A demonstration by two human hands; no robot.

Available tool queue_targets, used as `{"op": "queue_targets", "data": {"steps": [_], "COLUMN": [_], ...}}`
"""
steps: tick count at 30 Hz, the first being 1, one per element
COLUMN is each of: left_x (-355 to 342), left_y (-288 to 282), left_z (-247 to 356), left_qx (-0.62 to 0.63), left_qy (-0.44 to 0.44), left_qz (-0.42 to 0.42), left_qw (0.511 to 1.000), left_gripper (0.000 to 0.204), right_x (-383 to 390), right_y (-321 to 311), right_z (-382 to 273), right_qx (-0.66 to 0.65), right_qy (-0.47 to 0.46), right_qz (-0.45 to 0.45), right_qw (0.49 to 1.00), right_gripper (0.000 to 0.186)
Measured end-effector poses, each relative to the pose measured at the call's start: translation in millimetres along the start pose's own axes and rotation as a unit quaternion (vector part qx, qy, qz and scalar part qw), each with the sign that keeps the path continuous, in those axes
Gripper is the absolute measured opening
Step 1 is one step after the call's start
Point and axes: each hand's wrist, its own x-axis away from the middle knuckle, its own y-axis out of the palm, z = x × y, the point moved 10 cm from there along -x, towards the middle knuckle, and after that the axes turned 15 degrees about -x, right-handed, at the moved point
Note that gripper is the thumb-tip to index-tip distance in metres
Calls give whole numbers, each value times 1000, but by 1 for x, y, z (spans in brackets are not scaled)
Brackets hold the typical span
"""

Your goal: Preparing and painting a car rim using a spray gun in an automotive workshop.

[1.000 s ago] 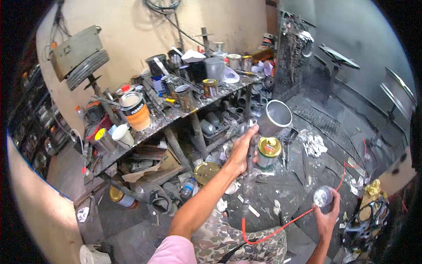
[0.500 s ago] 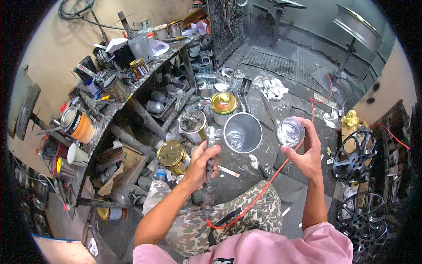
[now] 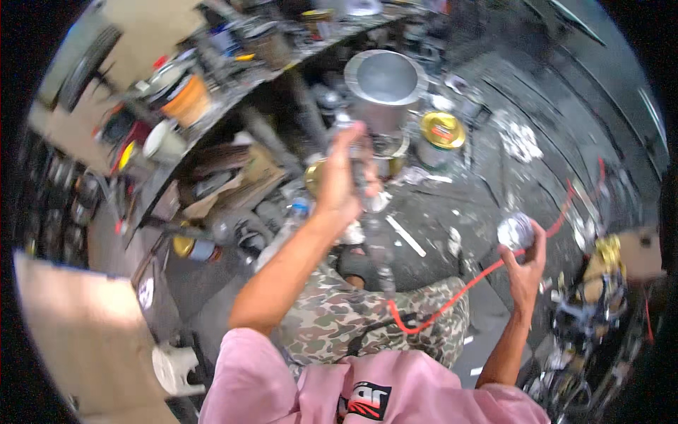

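Blurred spray gun [image 3: 378, 244], centre: grasped in closed left hand [image 3: 342, 180], grip partly covered | clear container [image 3: 514, 231], right of centre: held by half-curled right hand [image 3: 525, 267], contents indistinct

Orange can [image 3: 189, 100], white cup [image 3: 164, 143] on bench [image 3: 232, 100]; cardboard [image 3: 260, 168] beneath; crumpled white litter [image 3: 520, 138] on floor [image 3: 434, 212]

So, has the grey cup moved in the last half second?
Yes: the grey cup went from lower right of the gold-lidded, green-edged can to its upper left.
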Motion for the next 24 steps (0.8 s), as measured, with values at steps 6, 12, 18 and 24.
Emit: {"op": "queue_targets", "data": {"steps": [6, 12, 18, 24], "left_x": [19, 45, 69, 73], "left_y": [35, 70, 92, 93], "left_z": [-49, -49, -71, -95], "left_qx": [-39, -90, -114, -153], "left_qy": [-55, -29, -65, -127], "left_qz": [-58, -159, -231, -238], "left_qw": [996, 983, 964, 951], "left_gripper": [41, 42, 42, 41], "right_x": [-6, -7, 5, 22], "right_y": [27, 36, 30, -17], "right_z": [25, 45, 68, 163], "right_qx": [-19, -8, 51, 86], "right_qy": [14, 14, 88, 59], "right_qz": [-35, -45, -15, -1], "right_qw": [999, 999, 995, 995], "right_gripper": [68, 64, 54, 37]}}
